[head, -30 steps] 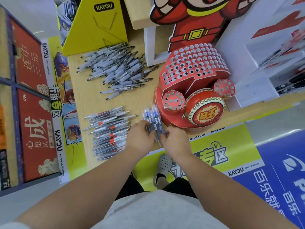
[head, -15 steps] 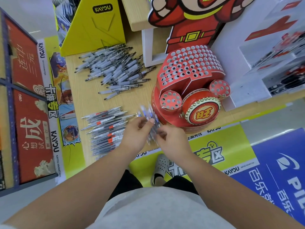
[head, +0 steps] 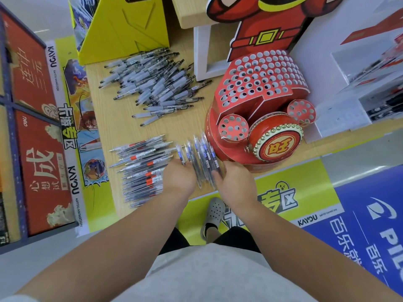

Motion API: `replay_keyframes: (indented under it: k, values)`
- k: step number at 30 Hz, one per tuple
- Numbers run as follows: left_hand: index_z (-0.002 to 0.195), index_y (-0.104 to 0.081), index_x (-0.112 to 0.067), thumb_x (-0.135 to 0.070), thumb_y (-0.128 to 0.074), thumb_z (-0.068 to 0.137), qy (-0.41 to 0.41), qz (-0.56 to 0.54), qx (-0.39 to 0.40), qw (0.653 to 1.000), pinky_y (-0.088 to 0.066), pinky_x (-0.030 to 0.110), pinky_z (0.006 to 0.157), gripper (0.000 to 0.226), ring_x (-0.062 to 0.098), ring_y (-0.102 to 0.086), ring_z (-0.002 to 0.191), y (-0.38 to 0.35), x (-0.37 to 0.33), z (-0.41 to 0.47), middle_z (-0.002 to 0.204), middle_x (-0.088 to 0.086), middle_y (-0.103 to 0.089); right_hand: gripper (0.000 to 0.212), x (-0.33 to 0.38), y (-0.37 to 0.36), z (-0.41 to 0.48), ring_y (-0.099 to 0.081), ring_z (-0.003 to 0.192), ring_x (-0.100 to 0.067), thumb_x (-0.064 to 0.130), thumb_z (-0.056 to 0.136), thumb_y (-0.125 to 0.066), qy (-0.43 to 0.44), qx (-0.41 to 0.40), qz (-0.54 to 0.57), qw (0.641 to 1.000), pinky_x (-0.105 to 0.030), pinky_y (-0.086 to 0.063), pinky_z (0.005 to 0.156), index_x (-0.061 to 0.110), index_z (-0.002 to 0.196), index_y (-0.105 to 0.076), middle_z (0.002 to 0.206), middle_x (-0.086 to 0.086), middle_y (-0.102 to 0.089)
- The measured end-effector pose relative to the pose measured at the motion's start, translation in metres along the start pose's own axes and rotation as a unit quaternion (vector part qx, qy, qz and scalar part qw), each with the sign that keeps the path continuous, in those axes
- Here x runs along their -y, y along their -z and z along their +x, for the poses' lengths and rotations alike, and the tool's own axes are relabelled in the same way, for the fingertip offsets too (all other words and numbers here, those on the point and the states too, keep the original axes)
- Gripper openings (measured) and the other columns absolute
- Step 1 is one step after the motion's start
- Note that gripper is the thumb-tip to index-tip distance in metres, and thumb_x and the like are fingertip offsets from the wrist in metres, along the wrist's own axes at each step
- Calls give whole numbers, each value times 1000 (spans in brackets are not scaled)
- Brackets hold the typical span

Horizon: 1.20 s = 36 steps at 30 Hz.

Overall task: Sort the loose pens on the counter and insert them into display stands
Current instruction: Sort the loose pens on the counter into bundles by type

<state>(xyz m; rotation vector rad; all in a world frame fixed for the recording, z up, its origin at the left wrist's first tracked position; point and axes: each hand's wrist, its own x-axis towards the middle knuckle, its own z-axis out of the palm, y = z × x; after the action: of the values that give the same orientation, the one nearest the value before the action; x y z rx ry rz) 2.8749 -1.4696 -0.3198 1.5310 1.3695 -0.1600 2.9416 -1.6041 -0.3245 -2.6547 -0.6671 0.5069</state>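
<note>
A bundle of clear pens with blue ink [head: 201,156] lies near the wooden counter's front edge, between my two hands. My left hand [head: 180,177] touches its left side and my right hand [head: 234,180] its right side, fingers curled around the pens; the fingertips are hidden. A red drum-shaped display stand [head: 259,92] full of empty holes stands just right of the bundle. A neat stack of red-ink pens [head: 144,168] lies left of my left hand. A loose heap of black-ink pens [head: 152,86] lies at the back.
A yellow cardboard display [head: 122,29] stands at the back left of the counter [head: 113,120]. A red cartoon cut-out [head: 263,33] rises behind the stand, with white shelving [head: 349,88] at the right. My shoe [head: 212,214] shows on the floor below the counter edge.
The blue pens were fanned and shifted between my hands; they now sit gathered again, slightly spread, with both hands closing in on their sides.
</note>
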Motion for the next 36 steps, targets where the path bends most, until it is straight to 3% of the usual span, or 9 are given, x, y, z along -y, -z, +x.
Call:
replay_keyframes:
  k: [3,6,8,15,20,27,31,36]
  values:
    - [79,-51,-5,-19,-46,101,-13,38,-5,999,-44,38,64,26,42,-64,83,-4,-4,1,91,27,-65,27,3,-11,5,-62,79,-26,39,91,-65,0,13,11,1000,-29,-35,62,14,98,-65,89,-4,-66]
    - [105,-58,12,-18,-45,102,-14,58,-3,998,-50,49,71,33,47,-62,103,-8,-10,1,108,32,-62,26,4,-18,8,-62,81,-25,38,89,-66,-12,25,42,999,-29,-38,64,18,105,-67,90,-3,-66]
    - [109,-56,16,-16,-44,102,-8,54,4,998,-52,53,83,35,49,-60,107,-12,-12,2,112,35,-61,25,3,-19,10,-61,79,-25,39,88,-66,-19,32,58,998,-29,-36,63,20,106,-67,87,-2,-65]
    - [93,-60,1,-16,-45,97,-4,46,7,999,-54,41,74,23,45,-65,93,-21,-13,3,98,27,-67,13,3,-13,9,-58,74,-26,27,89,-67,-20,53,123,991,-32,-37,60,17,96,-69,82,-3,-65]
    - [96,-59,-6,-25,-46,99,-15,39,11,999,-57,53,78,23,41,-65,89,-22,-13,1,93,18,-66,15,2,-11,10,-62,73,-26,26,93,-62,-35,59,163,984,-39,-52,66,14,91,-71,78,-2,-69]
    - [89,-54,-11,-24,-46,93,-30,23,41,998,-56,57,75,16,33,-57,71,-19,0,10,85,19,-64,19,8,-8,14,-63,78,-21,27,98,-59,-58,69,197,976,-32,-47,70,15,95,-74,83,-1,-72]
    - [90,-58,-10,-30,-41,102,-26,13,28,999,-54,47,80,29,35,-62,83,-17,-8,8,92,16,-67,32,11,-8,16,-60,70,-21,38,99,-55,-72,68,190,977,-33,-42,63,16,81,-69,69,4,-65]
    - [78,-51,-12,-44,-52,99,-38,41,26,998,-54,47,74,38,37,-64,79,-19,-14,10,79,13,-63,30,13,-10,17,-57,64,-22,38,91,-64,-76,63,187,977,-34,-41,56,19,68,-63,64,0,-63]
